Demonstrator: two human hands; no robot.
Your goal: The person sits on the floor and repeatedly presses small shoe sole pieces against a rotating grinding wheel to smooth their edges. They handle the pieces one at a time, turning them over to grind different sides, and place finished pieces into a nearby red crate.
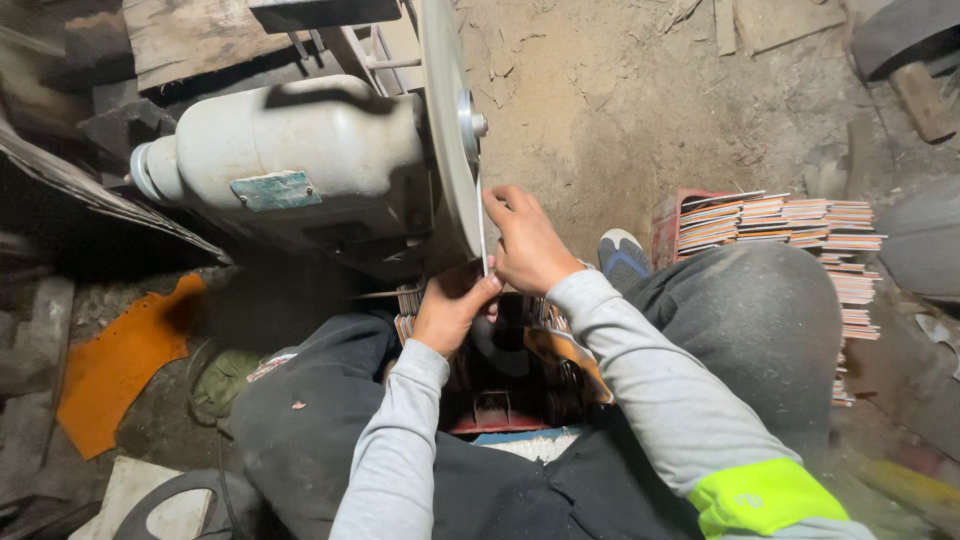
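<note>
Head view: left hand [450, 308] and right hand [525, 245] both pinch a thin flat strip [482, 228] against the face of the grinding disc [447, 120]; it looks light, stiff, sharp-edged, best gripped by its ends

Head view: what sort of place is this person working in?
Probably a small, rough workshop with a dirt floor. A motor-driven grinding disc stands before the seated person, whose left hand and right hand press a thin strip against it, beside stacked flat pieces.
</note>
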